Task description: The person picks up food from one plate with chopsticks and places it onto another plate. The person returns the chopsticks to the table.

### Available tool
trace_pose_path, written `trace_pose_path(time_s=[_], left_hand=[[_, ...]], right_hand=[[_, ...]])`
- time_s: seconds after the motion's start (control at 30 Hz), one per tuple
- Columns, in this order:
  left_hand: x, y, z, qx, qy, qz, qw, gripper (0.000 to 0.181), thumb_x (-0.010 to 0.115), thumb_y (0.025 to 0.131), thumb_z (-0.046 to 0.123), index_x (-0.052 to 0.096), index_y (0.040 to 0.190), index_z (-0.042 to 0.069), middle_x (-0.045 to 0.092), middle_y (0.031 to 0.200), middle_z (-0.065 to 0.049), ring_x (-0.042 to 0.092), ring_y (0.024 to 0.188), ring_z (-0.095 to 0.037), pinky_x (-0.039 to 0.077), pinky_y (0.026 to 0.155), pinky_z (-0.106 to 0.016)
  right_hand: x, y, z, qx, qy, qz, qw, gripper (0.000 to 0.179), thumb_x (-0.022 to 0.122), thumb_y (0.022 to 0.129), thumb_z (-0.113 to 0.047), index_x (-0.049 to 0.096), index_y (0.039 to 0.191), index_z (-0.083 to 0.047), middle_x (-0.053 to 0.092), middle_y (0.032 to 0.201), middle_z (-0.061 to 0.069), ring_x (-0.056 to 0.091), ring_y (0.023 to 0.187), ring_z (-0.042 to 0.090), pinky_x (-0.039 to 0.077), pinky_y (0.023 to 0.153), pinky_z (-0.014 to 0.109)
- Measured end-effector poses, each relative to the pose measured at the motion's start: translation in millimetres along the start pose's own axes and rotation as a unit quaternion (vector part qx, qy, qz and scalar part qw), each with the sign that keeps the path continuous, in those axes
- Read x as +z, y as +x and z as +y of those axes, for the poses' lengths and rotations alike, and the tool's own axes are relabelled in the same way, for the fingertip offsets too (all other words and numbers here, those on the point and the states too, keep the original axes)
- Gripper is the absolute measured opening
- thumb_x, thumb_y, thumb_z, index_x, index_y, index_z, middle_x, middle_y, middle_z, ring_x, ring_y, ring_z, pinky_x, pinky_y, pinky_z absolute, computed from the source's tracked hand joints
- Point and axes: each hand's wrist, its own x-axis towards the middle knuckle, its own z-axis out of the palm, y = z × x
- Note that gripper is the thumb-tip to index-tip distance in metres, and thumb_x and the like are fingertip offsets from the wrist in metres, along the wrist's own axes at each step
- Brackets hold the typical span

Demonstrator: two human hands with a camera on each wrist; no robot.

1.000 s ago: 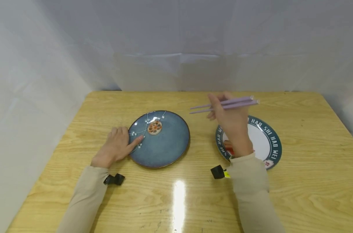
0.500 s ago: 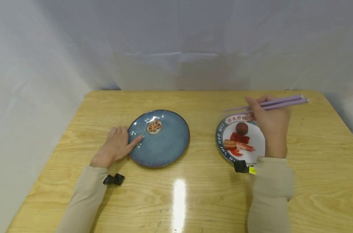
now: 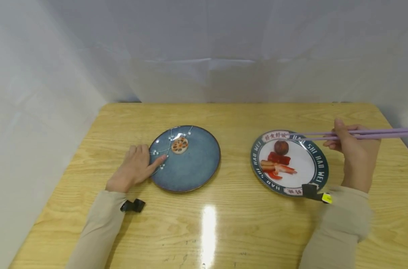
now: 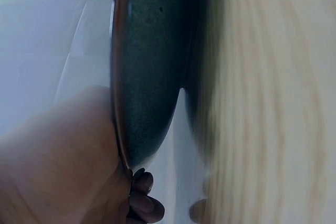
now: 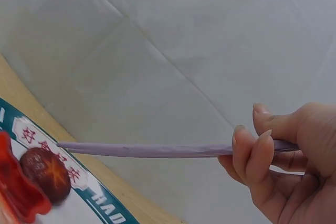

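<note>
On the table (image 3: pixel 224 224): two plates, blue plate (image 3: pixel 193 168) and white plate (image 3: pixel 308 164); right hand (image 3: pixel 356 157) grips two chopsticks (image 3: pixel 358 133); left hand (image 3: pixel 134 168) rests flat, fingers relaxed.

The chopsticks (image 3: pixel 358 133) are pale lilac. The left plate (image 3: pixel 190 172) is blue-grey, with white dotted branch lines. The right plate (image 3: pixel 304 164) is white, its dark teal rim lettered in white. On it lie red strips (image 3: pixel 276 167) and a brown mushroom (image 3: pixel 281 147). The counter (image 3: pixel 224 224) is yellow wood grain.
</note>
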Motion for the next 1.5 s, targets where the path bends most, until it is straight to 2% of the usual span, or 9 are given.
trace_pose_path(time_s=[0.07, 0.17, 0.3, 0.4, 0.57, 0.77, 1.03, 1.23, 1.5], left_hand=[[-0.3, 0.0, 0.1, 0.000, 0.000, 0.001, 1.0000, 0.067, 0.039, 0.098, 0.056, 0.044, 0.100, -0.010, 0.046, 0.087, -0.020, 0.038, 0.085, -0.034, 0.031, 0.080, -0.045], [-0.8, -0.2, 0.4, 0.000, -0.001, 0.001, 1.0000, 0.066, 0.039, 0.098, 0.056, 0.044, 0.099, -0.010, 0.045, 0.086, -0.019, 0.037, 0.084, -0.033, 0.030, 0.079, -0.045], [-1.1, -0.6, 0.6, 0.000, -0.002, 0.000, 1.0000, 0.064, 0.040, 0.098, 0.055, 0.044, 0.098, -0.009, 0.045, 0.084, -0.018, 0.037, 0.083, -0.032, 0.029, 0.078, -0.044], [-1.3, -0.8, 0.6, -0.002, -0.002, -0.003, 1.0000, 0.066, 0.038, 0.098, 0.057, 0.043, 0.099, -0.009, 0.045, 0.085, -0.018, 0.037, 0.084, -0.032, 0.030, 0.078, -0.044], [-1.7, -1.1, 1.0, -0.005, -0.004, -0.009, 0.9999, 0.069, 0.036, 0.097, 0.059, 0.043, 0.102, -0.010, 0.046, 0.089, -0.020, 0.037, 0.087, -0.034, 0.031, 0.080, -0.046], [-2.2, -1.2, 2.0, -0.006, -0.008, -0.011, 0.9999, 0.070, 0.036, 0.097, 0.059, 0.043, 0.104, -0.011, 0.046, 0.091, -0.021, 0.037, 0.088, -0.034, 0.032, 0.080, -0.047], [-1.8, -0.3, 1.2, -0.007, -0.004, -0.013, 0.9999, 0.073, 0.034, 0.097, 0.060, 0.042, 0.106, -0.013, 0.047, 0.095, -0.025, 0.039, 0.092, -0.038, 0.033, 0.084, -0.050], [-1.7, -0.2, 1.1, -0.004, -0.002, -0.012, 0.9999, 0.072, 0.035, 0.098, 0.059, 0.043, 0.105, -0.012, 0.047, 0.095, -0.025, 0.039, 0.092, -0.038, 0.033, 0.084, -0.051], [-1.0, 0.2, 1.4, -0.002, -0.006, -0.007, 1.0000, 0.071, 0.036, 0.098, 0.058, 0.042, 0.104, -0.012, 0.046, 0.093, -0.024, 0.039, 0.091, -0.038, 0.033, 0.083, -0.050]], right_hand=[[-7, 1.7, 0, 0.014, 0.016, 0.004, 0.9998, 0.024, 0.081, 0.076, -0.017, 0.064, 0.075, -0.001, 0.067, 0.060, 0.006, 0.060, 0.041, 0.015, 0.048, 0.042, 0.022], [-12, 3.6, 0, 0.029, 0.012, 0.015, 0.9994, 0.028, 0.083, 0.074, -0.021, 0.064, 0.076, -0.001, 0.067, 0.060, 0.005, 0.059, 0.040, 0.015, 0.047, 0.042, 0.022], [-16, 5.5, 4, 0.038, 0.016, 0.022, 0.9989, 0.027, 0.081, 0.076, -0.020, 0.063, 0.075, 0.000, 0.066, 0.059, 0.005, 0.058, 0.039, 0.014, 0.046, 0.040, 0.022], [-18, 7.8, 9, 0.038, 0.049, 0.022, 0.9978, 0.026, 0.080, 0.078, -0.015, 0.062, 0.073, 0.002, 0.065, 0.058, 0.007, 0.056, 0.037, 0.015, 0.044, 0.038, 0.022], [-22, 11.8, 14, 0.070, 0.086, 0.022, 0.9936, 0.027, 0.079, 0.078, -0.014, 0.059, 0.072, 0.003, 0.064, 0.058, 0.008, 0.053, 0.036, 0.015, 0.041, 0.035, 0.023], [-22, 16.2, 20, 0.079, 0.112, 0.037, 0.9899, 0.028, 0.075, 0.082, -0.014, 0.056, 0.071, 0.003, 0.062, 0.055, 0.009, 0.050, 0.034, 0.015, 0.037, 0.033, 0.023], [-19, 19.2, 32, 0.098, 0.078, 0.047, 0.9909, 0.027, 0.071, 0.087, -0.017, 0.055, 0.073, 0.001, 0.062, 0.056, 0.006, 0.049, 0.035, 0.014, 0.035, 0.032, 0.022], [-18, 17.6, 40, 0.126, 0.039, 0.040, 0.9905, 0.028, 0.070, 0.088, -0.024, 0.059, 0.078, 0.000, 0.065, 0.059, 0.005, 0.055, 0.038, 0.014, 0.041, 0.036, 0.022], [-19, 22.4, 45, 0.181, 0.070, 0.051, 0.9797, 0.021, 0.069, 0.089, -0.022, 0.056, 0.090, -0.006, 0.064, 0.060, 0.006, 0.062, 0.046, 0.016, 0.048, 0.043, 0.023]])
